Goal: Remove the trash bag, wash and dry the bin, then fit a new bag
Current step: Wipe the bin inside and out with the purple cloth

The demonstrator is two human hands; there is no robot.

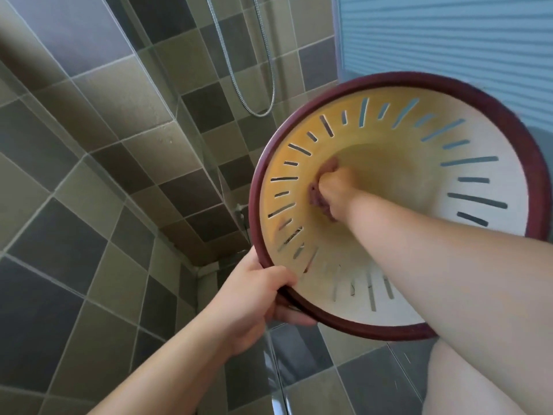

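Currently drying | bin (pixel 466 181) tilted mouth-up for reach | left hand (pixel 254 298) clamps dark red rim (pixel 344 323), steadying | right hand (pixel 335 190) fisted round purplish cloth (pixel 317 202) against base

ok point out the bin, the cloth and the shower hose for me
bin (pixel 338 323): head view, on the dark red rim at the lower edge
cloth (pixel 317 202): head view, on the purplish wad beside the right fist
shower hose (pixel 236 79): head view, on the metal hose against the tiles

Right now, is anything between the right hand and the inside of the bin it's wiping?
Only the cloth: the right hand grips a purplish cloth against the inner wall of the bin, deep inside. No bag is visible in it. The left hand holds the rim.
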